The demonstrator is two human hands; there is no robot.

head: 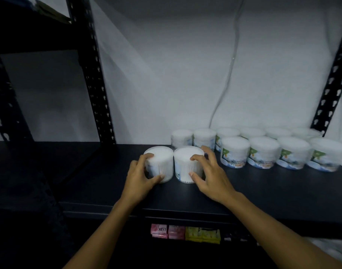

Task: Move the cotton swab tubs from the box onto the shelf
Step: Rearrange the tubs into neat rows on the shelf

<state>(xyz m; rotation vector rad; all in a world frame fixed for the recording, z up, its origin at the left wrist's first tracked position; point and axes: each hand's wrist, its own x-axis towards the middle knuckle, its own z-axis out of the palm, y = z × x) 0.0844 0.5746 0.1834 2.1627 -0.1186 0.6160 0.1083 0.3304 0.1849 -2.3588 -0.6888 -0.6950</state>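
Observation:
Two clear round tubs of white cotton swabs stand side by side on the black shelf [100, 183]. My left hand [141, 175] grips the left tub [162, 162], fingers over its lid and thumb on its front. The right tub [186, 164] is held by my right hand [209, 171], fingers curled over its lid and far side, thumb low on its front. Both tubs touch the shelf surface. Behind and to the right stand several more swab tubs [263, 154] in two rows. The box is out of view.
Black perforated uprights rise at the left [92, 74] and at the right [333, 82]. A thin cable [230, 65] hangs down the white wall. On a lower shelf lie pink soap packs [159, 231] and a yellow pack [202, 234].

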